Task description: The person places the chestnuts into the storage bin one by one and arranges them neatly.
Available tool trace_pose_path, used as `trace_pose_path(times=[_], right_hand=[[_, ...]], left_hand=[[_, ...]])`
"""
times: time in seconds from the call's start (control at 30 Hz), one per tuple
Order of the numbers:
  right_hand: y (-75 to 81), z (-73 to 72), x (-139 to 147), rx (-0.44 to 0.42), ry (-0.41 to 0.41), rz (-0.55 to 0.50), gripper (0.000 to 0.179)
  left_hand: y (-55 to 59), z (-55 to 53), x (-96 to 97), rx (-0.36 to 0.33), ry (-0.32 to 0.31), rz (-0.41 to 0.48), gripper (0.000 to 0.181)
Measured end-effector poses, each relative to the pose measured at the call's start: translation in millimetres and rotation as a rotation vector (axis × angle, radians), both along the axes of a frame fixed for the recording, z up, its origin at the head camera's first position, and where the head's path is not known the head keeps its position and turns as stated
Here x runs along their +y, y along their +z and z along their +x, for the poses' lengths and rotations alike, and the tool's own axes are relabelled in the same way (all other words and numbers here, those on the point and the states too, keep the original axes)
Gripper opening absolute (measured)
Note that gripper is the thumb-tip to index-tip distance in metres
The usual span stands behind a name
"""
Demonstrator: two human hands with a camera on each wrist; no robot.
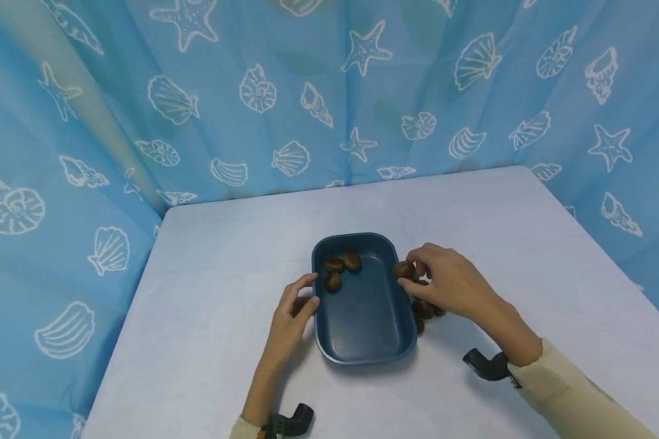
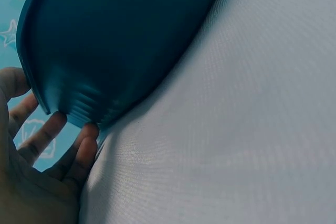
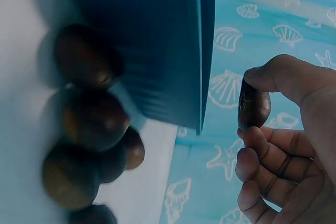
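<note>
A blue rectangular tray [image 1: 362, 332] stands on the white-covered table, with three brown chestnuts [image 1: 332, 281] inside near its far left corner. At its left side, my left hand [image 1: 290, 317] touches the rim with thumb and fingertips; in the left wrist view, the fingers lie against the tray's outer wall [image 2: 115, 51]. My right hand [image 1: 453, 283] pinches one chestnut [image 3: 254, 106] between thumb and fingertips at the tray's right rim. Below that hand, several more chestnuts [image 3: 97, 119] lie bunched on the table against the tray's right side, partly hidden by the hand in the head view.
The white tabletop [image 1: 225, 274] spreads around the tray. A blue curtain [image 1: 318, 91] with white shell and starfish prints hangs behind the table and along its sides. Black wrist-worn devices [image 1: 486, 364] sit at both cuffs.
</note>
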State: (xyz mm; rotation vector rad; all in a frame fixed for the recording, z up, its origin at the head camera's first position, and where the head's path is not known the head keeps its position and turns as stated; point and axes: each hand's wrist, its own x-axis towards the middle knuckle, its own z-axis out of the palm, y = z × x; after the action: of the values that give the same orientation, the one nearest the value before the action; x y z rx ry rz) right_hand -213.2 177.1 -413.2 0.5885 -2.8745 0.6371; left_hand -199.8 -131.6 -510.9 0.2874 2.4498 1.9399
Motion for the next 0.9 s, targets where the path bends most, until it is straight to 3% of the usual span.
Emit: trace_pose_path(times=[0.27,0.63,0.9], right_hand=[[0.6,-14.3,-21.6,-0.036,0.032,-0.018,0.037],[1.0,-35.0,-51.7,-0.036,0.101,-0.013,0.027],[2.7,-42.4,-57.2,-0.056,0.096,0.002,0.027]], left_hand=[[0.7,1.5,2.8,-0.014,0.003,-0.003,0.042],[-1.0,3.4,0.7,-0.015,0.025,-0.007,0.042],[0.7,2.9,2.5,-0.014,0.025,-0.015,0.043]])
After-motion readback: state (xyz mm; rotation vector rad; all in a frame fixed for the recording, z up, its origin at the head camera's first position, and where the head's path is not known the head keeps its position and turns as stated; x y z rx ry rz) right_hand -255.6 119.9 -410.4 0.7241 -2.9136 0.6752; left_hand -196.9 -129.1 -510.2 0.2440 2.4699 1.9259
